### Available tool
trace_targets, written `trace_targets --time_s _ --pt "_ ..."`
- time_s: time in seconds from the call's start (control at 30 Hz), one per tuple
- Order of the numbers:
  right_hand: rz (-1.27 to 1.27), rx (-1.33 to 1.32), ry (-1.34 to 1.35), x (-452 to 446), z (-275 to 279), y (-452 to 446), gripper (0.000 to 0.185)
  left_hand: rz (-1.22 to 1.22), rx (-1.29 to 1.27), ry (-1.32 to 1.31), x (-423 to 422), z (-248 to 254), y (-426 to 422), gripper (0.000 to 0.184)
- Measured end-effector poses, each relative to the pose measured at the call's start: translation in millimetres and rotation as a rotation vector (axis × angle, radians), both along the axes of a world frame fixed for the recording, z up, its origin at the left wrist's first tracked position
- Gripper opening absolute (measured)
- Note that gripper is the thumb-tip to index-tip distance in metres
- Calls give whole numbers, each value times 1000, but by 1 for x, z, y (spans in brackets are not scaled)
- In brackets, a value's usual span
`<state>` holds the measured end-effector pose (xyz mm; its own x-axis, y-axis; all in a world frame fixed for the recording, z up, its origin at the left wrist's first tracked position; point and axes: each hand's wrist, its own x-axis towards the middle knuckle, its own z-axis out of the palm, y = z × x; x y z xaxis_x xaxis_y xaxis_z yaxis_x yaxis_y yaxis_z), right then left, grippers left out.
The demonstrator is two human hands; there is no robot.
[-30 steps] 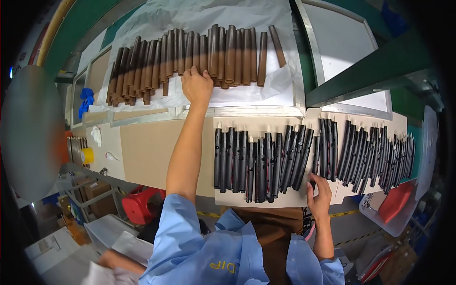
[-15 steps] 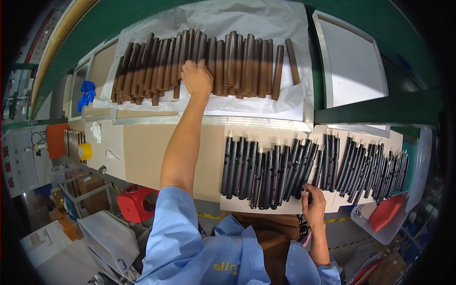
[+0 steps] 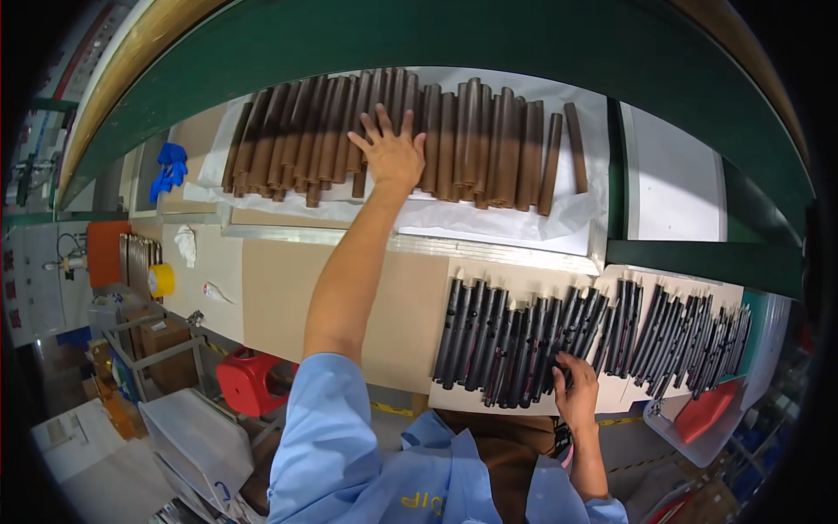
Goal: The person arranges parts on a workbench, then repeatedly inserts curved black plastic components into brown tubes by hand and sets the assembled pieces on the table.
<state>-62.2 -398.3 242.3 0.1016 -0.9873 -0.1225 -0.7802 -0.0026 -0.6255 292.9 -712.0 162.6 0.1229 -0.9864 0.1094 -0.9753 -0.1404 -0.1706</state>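
Note:
My left hand lies palm down with its fingers spread across a row of brown tubes, near the middle of the row. The tubes are dark at the far end and lighter toward me, resting on white sheeting. On the nearer bench, my right hand is beside the near ends of several slim black rods with pale pointed tips. Its thumb and index finger are apart and lightly curved, with nothing visible between them. Whether the fingertips touch a rod, I cannot tell.
A metal-edged frame borders the sheeting, and a green beam crosses above. Yellow tape, a small tube and a blue glove sit at left. A red stool stands below; a clear bin is at lower right.
My left hand has gone from bent fingers on the tubes to spread fingers, a little further right along the row. The right hand stays by the black rods. The whole view has shifted.

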Motion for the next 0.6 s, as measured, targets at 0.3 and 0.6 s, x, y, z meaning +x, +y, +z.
trace_targets --time_s 0.3,0.6 --pt "9 26 32 17 3 -8 22 14 34 -92 12 -1 -1 48" --pt "7 37 65 12 -2 -8 22 78 36 -112 53 -10 -6 47"
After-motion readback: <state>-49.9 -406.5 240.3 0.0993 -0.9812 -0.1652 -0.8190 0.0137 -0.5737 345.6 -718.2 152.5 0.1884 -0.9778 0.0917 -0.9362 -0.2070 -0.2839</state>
